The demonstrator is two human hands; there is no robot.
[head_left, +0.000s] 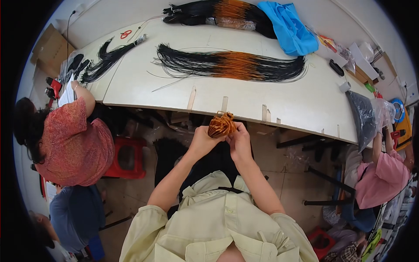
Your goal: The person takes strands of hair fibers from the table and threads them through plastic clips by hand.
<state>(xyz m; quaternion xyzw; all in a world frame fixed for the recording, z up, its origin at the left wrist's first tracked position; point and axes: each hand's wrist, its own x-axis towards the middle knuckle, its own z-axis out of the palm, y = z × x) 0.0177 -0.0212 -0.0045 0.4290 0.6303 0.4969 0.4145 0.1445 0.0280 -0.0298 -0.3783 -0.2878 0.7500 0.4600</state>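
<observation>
In front of my body, just below the table's front edge, I hold a bundle of orange-brown strands point(222, 124), its looped ends pointing up. My left hand point(203, 140) is wrapped round the bundle from the left. My right hand point(239, 139) has its fingers closed at the bundle's right side; what lies between its fingertips is hidden. On the table beyond lies a spread of long black wires point(187, 61) with an orange middle section point(236, 65).
The white table point(148, 94) spans the view. At its back lie a thick black-and-orange wire bundle point(231, 9) and blue cloth point(290, 26). Further left are red-handled scissors point(125, 34) and a black wire bunch point(109, 59). People sit left and right; a red stool point(126, 159) stands left.
</observation>
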